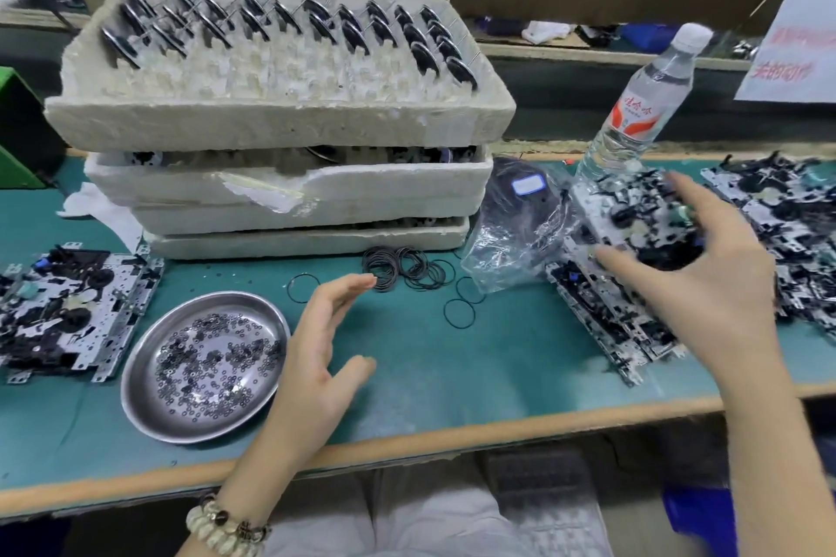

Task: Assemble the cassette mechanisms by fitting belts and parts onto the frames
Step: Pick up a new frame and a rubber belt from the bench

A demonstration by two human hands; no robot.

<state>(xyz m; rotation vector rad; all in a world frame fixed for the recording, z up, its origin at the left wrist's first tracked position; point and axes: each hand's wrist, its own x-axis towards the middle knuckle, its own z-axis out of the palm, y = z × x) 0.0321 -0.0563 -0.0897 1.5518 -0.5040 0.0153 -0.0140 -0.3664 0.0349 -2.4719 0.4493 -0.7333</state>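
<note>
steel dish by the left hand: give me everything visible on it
The steel dish is round, shallow and shiny, with a rolled rim and a smooth sloping wall. It sits flat and upright on the green mat, near the table's front edge. Its floor holds a loose scatter of small dark rings. A mechanism frame lies close on its left. The left hand, open, overlaps its right rim in view; contact cannot be told.

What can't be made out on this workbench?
Head view:
- Lower foam trays: contents hidden by the top tray.
- Frame stack: partly covered by the right hand, blurred.
- Sign: cut off by the right edge, text blurred.
- Pieces in the steel dish: too small to identify.
</note>
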